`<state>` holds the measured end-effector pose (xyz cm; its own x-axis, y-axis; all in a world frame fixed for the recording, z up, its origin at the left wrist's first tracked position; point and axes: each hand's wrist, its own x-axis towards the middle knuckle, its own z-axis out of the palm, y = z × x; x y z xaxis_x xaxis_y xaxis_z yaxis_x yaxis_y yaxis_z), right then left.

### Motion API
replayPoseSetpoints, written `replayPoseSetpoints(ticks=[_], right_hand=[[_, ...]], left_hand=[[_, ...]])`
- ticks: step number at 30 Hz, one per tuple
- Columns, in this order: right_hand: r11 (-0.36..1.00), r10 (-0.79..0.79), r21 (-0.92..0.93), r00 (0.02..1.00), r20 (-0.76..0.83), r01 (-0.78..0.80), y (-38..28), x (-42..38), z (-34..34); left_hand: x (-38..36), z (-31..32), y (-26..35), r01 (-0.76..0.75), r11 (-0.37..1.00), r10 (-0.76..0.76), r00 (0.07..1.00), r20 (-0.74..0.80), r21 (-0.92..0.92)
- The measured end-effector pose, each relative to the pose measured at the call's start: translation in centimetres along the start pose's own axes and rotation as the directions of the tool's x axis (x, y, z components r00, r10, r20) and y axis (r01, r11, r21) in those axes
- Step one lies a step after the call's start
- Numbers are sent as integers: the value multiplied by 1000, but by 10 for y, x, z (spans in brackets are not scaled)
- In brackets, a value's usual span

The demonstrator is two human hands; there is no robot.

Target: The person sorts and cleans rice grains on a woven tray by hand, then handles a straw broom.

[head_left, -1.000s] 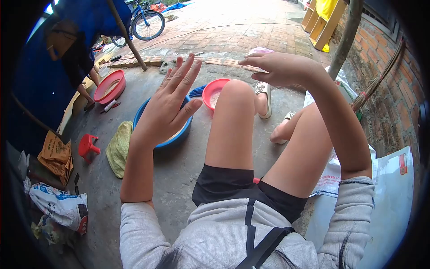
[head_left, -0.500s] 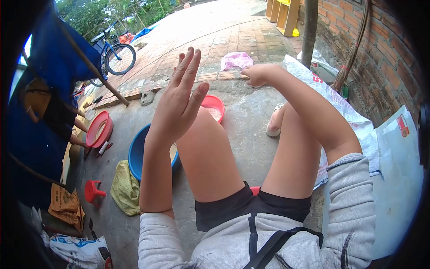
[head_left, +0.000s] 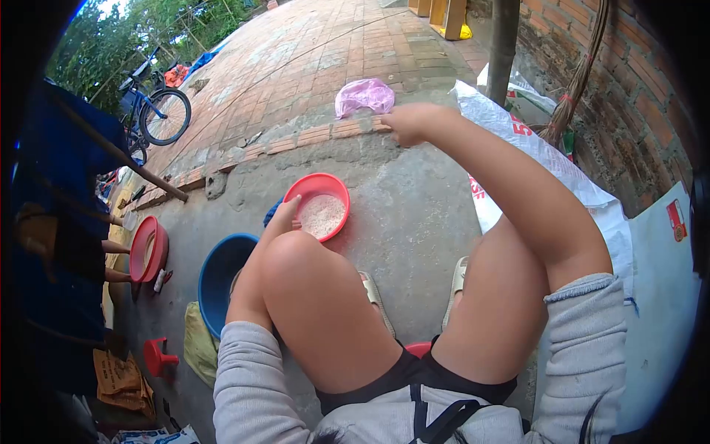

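Observation:
A red basin [head_left: 324,209] of pale grains stands on the concrete ahead of my knees. My left hand [head_left: 285,219] is at its left rim, partly behind my knee; the thumb points up, and whether it grips the rim is unclear. Raised in front of me, my right hand [head_left: 408,124] hangs bent at the wrist, its fingers curled down and partly hidden. Just beyond it, a pink plastic bag [head_left: 364,97] lies on the brick edge. A large blue basin [head_left: 214,285] sits left of my leg, partly hidden by my arm.
A person's legs [head_left: 116,260] show at the left beside another red basin [head_left: 150,248]. A red stool [head_left: 159,357] and a yellow-green cloth [head_left: 198,344] lie nearer. White sacks [head_left: 536,159] lie along the right, by a wooden post [head_left: 503,52] and a brick wall [head_left: 629,96].
My left hand has dropped from its raised, spread pose to the red basin's rim. My right hand has shifted slightly left. The camera view has shifted, showing more of the red basin.

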<state>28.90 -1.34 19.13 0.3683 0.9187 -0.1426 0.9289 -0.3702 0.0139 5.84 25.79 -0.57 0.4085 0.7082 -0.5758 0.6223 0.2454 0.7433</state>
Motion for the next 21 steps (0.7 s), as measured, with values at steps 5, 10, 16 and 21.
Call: replayPoseSetpoints(ticks=[5,10,16,21], right_hand=[[977,78,-200,763,641,69,32,15,79],[999,-33,29,782,623,19,74,37,109],[999,2,35,802,597,-28,98,77,131],[998,-64,60,797,601,34,85,101,142]], left_hand=[[58,52,-102,172,945,-186,982,-26,-277],[101,63,-138,-8,869,-121,966,-228,-495],[78,68,-145,75,908,-275,849,-451,-412],[88,52,-155,232,716,-216,970,108,-659]])
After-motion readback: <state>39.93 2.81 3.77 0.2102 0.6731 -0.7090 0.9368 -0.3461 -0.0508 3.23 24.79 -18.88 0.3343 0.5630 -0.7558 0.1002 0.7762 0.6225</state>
